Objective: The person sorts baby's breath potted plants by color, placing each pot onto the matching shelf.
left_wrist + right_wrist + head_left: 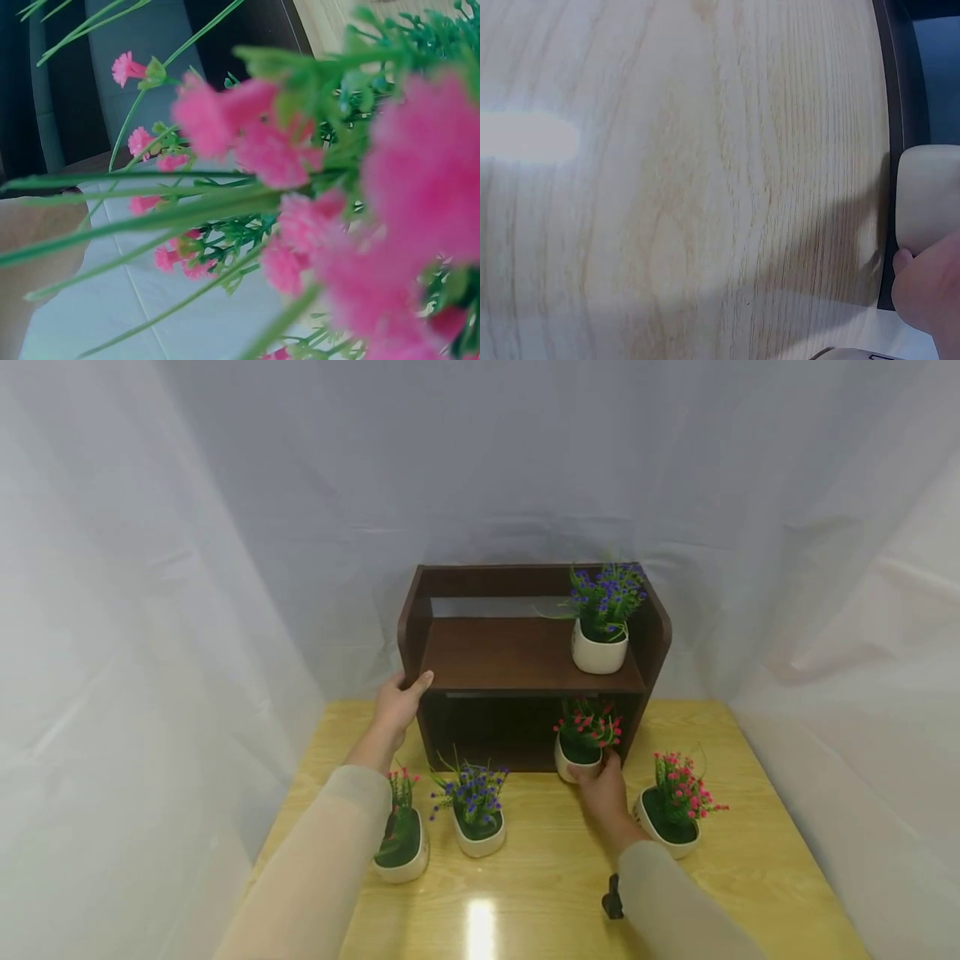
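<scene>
The light is soft, with white glare on the table [547, 860]. The shelf [495, 652] is dim below. In the left wrist view, near pink flowers [420, 172] blur.

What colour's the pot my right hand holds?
The pot is creamy white, clearest in the right wrist view.

Curtained-off booth, wider room hidden, white sheeting [480, 460] hanging behind and on both sides of a wood-grain table [555, 860]

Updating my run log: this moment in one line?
left hand: grips rack; right hand: grips pink-flowered pot; pot: at lower tier, right
</scene>
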`<state>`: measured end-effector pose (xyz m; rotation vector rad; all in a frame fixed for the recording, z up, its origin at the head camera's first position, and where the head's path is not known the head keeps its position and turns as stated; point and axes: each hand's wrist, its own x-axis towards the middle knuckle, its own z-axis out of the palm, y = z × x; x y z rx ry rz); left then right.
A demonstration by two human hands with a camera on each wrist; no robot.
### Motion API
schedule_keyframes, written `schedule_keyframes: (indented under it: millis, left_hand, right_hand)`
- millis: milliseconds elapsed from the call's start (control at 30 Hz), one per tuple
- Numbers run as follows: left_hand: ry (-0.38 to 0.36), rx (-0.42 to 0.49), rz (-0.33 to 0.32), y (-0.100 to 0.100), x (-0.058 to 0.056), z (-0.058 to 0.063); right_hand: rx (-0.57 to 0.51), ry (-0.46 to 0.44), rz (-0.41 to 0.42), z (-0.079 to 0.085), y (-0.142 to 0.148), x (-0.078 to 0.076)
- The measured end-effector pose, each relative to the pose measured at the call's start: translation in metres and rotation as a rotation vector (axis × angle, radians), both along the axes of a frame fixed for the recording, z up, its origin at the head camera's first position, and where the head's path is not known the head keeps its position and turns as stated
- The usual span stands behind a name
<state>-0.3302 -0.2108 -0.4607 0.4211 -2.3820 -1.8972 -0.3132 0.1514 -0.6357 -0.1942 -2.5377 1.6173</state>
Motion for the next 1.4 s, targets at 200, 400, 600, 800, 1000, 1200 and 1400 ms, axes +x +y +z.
schedule_keyframes:
  millis: [200,400,600,800,1000,1200,1400]
  left_hand:
    - [0.016,0.009,-0.003,0.002,0.000,0.000]
    - [0.016,0.013,-0.006,0.004,0.000,0.000]
    - [0.019,0.030,-0.010,0.004,0.001,-0.002]
    - [0.012,0.033,-0.007,0.003,0.002,-0.004]
    - [0.010,0.036,0.002,0.004,0.003,-0.004]
    - [0.011,0.028,0.003,0.005,0.002,-0.004]
    - [0.023,0.022,0.000,0.001,0.003,0.000]
  right_hand:
    - [0.028,-0.055,-0.041,0.003,0.001,-0.005]
    - [0.086,-0.058,-0.062,0.004,0.003,-0.010]
    - [0.123,-0.061,-0.061,0.009,0.002,-0.012]
    - [0.170,-0.063,-0.060,0.011,0.001,-0.015]
    - [0.201,-0.111,-0.049,0.010,0.003,-0.022]
    - [0.212,-0.135,-0.025,0.014,0.006,-0.027]
    - [0.219,-0.031,-0.070,0.007,0.003,-0.033]
